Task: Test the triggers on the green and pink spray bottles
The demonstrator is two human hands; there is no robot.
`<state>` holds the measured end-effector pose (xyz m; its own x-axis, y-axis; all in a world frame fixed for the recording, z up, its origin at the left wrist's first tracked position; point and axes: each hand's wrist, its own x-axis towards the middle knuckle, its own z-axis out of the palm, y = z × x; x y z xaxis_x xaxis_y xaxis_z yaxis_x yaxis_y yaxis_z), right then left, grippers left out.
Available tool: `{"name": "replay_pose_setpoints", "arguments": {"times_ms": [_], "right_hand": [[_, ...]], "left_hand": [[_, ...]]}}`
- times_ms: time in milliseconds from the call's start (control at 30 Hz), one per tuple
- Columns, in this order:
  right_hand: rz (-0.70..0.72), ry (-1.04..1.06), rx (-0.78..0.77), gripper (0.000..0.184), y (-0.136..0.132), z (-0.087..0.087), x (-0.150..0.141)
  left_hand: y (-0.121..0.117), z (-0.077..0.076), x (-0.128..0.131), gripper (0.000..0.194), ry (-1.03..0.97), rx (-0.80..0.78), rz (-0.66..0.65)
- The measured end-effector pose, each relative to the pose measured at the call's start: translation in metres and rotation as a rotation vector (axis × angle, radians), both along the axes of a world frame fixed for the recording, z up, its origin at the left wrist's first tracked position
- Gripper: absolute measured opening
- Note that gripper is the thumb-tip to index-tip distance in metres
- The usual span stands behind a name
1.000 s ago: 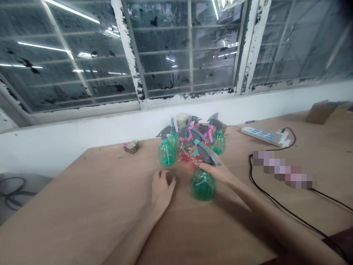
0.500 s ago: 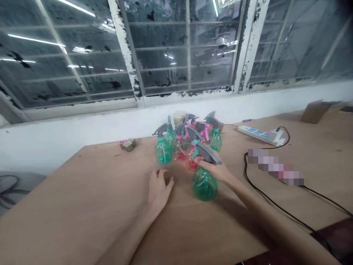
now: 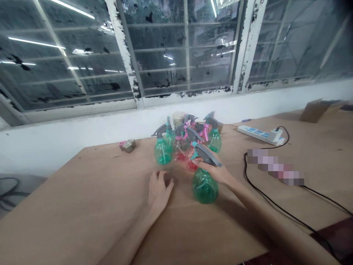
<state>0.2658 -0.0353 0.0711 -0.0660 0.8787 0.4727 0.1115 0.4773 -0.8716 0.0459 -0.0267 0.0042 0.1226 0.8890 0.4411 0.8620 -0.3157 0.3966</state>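
A green spray bottle (image 3: 205,187) with a grey and teal trigger head is gripped at its neck by my right hand (image 3: 213,168). Its trigger head points up and to the left. My left hand (image 3: 160,189) rests on the table to the left of it, fingers apart and holding nothing. Behind the hands stands a cluster of similar bottles: a green spray bottle (image 3: 163,151) at the left, pink spray bottles (image 3: 180,150) in the middle, and another green spray bottle (image 3: 214,141) at the right. Several of them overlap, so parts are hidden.
A paper cup (image 3: 178,118) stands behind the cluster by the wall. Small grey and pink blocks (image 3: 127,145) lie to the left. On the right are a white power strip (image 3: 260,134), a black cable (image 3: 264,200), a blurred-out item (image 3: 275,167) and a cardboard box (image 3: 313,111).
The held green spray bottle has moved very slightly down and nearer to me with my right hand. My left hand has stayed in nearly the same place.
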Motion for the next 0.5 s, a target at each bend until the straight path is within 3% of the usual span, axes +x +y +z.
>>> {"name": "replay_pose_setpoints", "arguments": {"times_ms": [333, 500], "right_hand": [[0.0, 0.024, 0.075, 0.039, 0.0002, -0.0031, -0.003], [0.014, 0.022, 0.112, 0.038, 0.0044, -0.0068, -0.0028]], "left_hand": [[0.0, -0.0004, 0.0004, 0.032, 0.02, -0.005, 0.016], [-0.0003, 0.0006, 0.0013, 0.033, 0.023, -0.011, 0.024]]}}
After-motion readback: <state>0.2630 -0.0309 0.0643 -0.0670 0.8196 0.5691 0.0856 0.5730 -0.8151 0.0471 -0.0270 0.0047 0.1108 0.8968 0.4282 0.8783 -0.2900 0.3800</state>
